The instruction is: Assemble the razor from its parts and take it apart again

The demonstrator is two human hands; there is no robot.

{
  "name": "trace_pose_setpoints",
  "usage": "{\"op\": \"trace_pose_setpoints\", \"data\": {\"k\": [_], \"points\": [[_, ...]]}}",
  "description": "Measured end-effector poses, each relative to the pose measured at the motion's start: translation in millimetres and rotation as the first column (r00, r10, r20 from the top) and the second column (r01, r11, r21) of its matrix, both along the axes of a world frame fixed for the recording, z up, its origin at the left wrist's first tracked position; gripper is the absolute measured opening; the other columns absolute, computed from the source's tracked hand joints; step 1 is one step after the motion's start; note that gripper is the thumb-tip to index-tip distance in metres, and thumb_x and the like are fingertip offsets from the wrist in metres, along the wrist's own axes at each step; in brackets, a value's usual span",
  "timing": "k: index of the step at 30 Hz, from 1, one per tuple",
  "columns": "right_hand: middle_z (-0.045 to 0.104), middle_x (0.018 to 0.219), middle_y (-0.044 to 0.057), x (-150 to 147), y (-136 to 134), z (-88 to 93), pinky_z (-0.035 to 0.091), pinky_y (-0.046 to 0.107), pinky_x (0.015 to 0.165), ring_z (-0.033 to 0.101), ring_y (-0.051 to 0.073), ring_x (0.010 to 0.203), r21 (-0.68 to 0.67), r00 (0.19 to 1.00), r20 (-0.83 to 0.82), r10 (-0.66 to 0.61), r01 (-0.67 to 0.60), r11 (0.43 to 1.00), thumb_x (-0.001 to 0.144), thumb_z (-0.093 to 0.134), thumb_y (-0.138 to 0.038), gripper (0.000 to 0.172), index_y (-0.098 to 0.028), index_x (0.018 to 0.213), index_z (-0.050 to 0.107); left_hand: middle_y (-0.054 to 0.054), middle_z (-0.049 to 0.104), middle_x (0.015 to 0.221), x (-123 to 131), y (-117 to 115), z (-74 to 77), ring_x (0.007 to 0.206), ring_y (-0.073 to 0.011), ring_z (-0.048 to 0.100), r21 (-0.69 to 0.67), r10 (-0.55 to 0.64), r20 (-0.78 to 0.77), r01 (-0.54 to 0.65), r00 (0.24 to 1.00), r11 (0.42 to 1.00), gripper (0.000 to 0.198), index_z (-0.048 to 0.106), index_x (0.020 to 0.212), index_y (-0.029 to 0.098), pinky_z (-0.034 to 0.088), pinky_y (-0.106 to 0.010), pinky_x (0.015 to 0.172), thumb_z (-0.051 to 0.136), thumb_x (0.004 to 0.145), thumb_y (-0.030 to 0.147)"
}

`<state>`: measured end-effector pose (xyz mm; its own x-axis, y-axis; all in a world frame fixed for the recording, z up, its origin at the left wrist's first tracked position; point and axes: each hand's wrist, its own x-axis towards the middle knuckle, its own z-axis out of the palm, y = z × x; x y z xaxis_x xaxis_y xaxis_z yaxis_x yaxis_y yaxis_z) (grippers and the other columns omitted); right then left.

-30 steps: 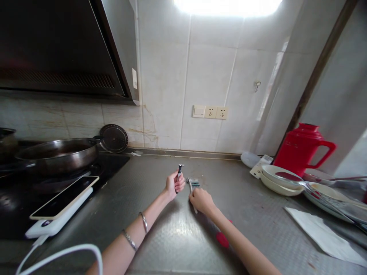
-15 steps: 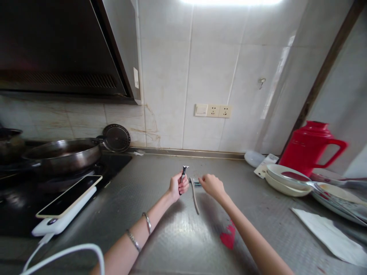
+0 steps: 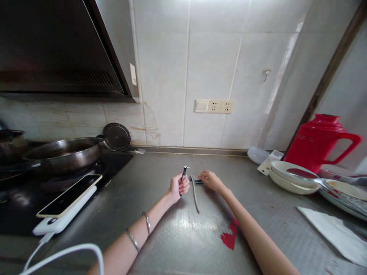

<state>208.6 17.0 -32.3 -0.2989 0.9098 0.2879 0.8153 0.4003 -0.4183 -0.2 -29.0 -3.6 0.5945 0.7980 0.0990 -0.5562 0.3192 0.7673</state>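
My left hand (image 3: 179, 186) is closed round the handle of a small black-and-silver razor (image 3: 184, 175), its T-shaped head pointing up. My right hand (image 3: 211, 179) is over the counter with its fingers bent together and their tips low; whatever they pinch, if anything, is too small to make out. Just below those fingertips lies a small dark flat piece (image 3: 198, 182), partly blurred. Between my hands, a thin grey-beige strip or tube (image 3: 195, 198) rests lengthwise on the metal counter (image 3: 183, 244).
Left, a pan (image 3: 63, 151) sits on the stove, beside a phone (image 3: 70, 194) on a white power bank (image 3: 65, 214) with its cable. Right are a red thermos jug (image 3: 314, 143), stacked bowls (image 3: 292, 186) and a white paper (image 3: 332, 233). A red patch (image 3: 229, 236) lies near my right forearm.
My right hand has turned, its fingers now lower and more visible above the small dark piece. My left hand still holds the razor. The view has shifted slightly.
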Motion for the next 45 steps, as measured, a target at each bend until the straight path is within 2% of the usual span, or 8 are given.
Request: {"op": "trace_pose_setpoints", "data": {"k": [3,16,37,41,45], "points": [[0.064,0.095,0.007,1,-2,2.6,0.040,0.024,0.081,0.057,0.017,0.088,-0.005,0.999,0.000,0.032,-0.032,0.999,0.082,0.049,-0.030,0.026,-0.018,0.087,0.071,0.009,0.015,0.038,0,0,-1.3,0.032,-0.0042,0.008,-0.005,-0.002,-0.004,0.002,1.000,1.000,0.043,0.037,0.051,0.017,0.010,-0.016,0.029,0.042,0.084,0.043],[0.064,0.098,0.004,-7,-13,10.4,0.039,0.021,0.080,0.057,0.014,0.091,0.001,0.996,0.083,-0.015,0.015,1.000,0.082,0.051,-0.029,0.021,-0.021,0.085,0.071,0.009,0.016,0.037,2,1,-4.1,0.031,-0.0043,0.009,-0.017,-0.006,-0.007,0.006,1.000,1.000,0.043,0.037,0.051,0.017,0.010,-0.017,0.028,0.043,0.084,0.045],[0.066,0.093,0.007,-3,-12,5.3,0.041,0.024,0.080,0.059,0.016,0.086,0.019,0.997,-0.062,0.036,-0.035,0.999,0.081,0.046,-0.021,0.024,-0.016,0.083,0.069,0.009,0.015,0.038,3,-2,-2.7,0.031,-0.0042,0.010,-0.028,0.036,-0.033,-0.037,0.999,0.999,0.045,0.035,0.052,0.017,0.010,-0.017,0.030,0.041,0.085,0.046],[0.068,0.096,0.007,-2,-10,4.5,0.041,0.026,0.083,0.060,0.018,0.092,0.057,0.994,-0.105,-0.027,0.034,0.998,0.082,0.045,-0.026,0.026,-0.017,0.090,0.069,0.008,0.020,0.039,4,-1,-4.9,0.032,-0.0044,0.014,-0.028,0.086,-0.043,-0.087,0.995,0.996,0.043,0.038,0.054,0.017,0.012,-0.017,0.031,0.038,0.086,0.046],[0.070,0.093,0.006,-6,-10,9.7,0.044,0.028,0.081,0.062,0.019,0.088,0.058,0.965,-0.242,-0.104,0.121,0.991,0.083,0.044,-0.031,0.029,-0.019,0.092,0.069,0.007,0.026,0.043,6,0,-6.4,0.033,-0.0049,0.021,-0.042,0.149,-0.086,-0.153,0.985,0.987,0.038,0.045,0.062,0.016,0.017,-0.017,0.033,0.040,0.085,0.045]]}}
